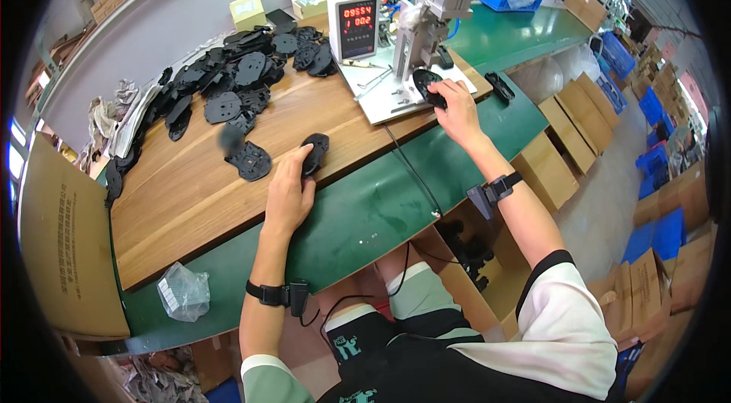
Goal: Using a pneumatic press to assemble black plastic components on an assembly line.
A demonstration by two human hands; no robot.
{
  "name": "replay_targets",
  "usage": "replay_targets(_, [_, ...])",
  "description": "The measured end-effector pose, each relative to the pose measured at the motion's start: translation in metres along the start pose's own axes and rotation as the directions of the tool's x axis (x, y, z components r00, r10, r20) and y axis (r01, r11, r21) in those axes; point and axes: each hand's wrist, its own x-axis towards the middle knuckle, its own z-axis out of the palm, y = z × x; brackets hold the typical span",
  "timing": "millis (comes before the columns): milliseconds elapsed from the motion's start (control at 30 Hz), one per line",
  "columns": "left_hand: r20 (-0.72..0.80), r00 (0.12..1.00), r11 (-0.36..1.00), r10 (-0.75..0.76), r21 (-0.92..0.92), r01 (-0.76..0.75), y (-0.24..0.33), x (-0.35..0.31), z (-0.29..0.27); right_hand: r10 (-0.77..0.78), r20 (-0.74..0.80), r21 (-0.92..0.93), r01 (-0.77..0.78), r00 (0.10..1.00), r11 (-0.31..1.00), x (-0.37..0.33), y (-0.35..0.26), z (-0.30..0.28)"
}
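My left hand (288, 196) rests at the front edge of the wooden board, its fingers closed on a black oval plastic shell (315, 155) that stands tilted. A second black plastic shell (426, 88) is gripped by my right hand (460, 113) at the white base plate (367, 107) of a small metal press (415, 41). The fingers cover part of that shell, and I cannot tell whether it touches the press. Another black shell (250, 161) lies flat on the board, left of my left hand. Farther back spreads a heap of similar black shells (236, 71).
A white box with a red digital display (355, 26) stands beside the press. A black part (499, 87) lies right of the plate, on the green tabletop (365, 231). A clear plastic bag (183, 292) sits front left. Under the table edge is an open carton (506, 281); a cable crosses the front.
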Motion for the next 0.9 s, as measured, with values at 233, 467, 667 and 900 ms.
replay_targets(233, [-0.016,0.981,0.906,0.195,0.385,-0.174,0.022,0.007,-0.006,0.031,-0.021,0.049,-0.03,0.999,0.998,0.0,0.001,0.005])
replay_targets(467, [0.114,0.922,0.46,0.37,-0.885,-0.075,0.199,-0.008,-0.053,0.065,0.004,0.029,-0.065,0.998,0.997,-0.008,0.006,-0.003])
replay_targets(667, [-0.283,0.908,-0.235,0.309,-0.948,-0.215,0.332,-0.065,-0.064,0.047,-0.006,0.058,-0.047,0.999,0.997,0.002,-0.01,0.0])
replay_targets(900, [-0.77,0.636,-0.398,-0.045,-0.57,-0.719,0.421,-0.068,-0.056,0.093,0.079,-0.016,-0.092,0.992,0.996,0.002,-0.001,-0.001])
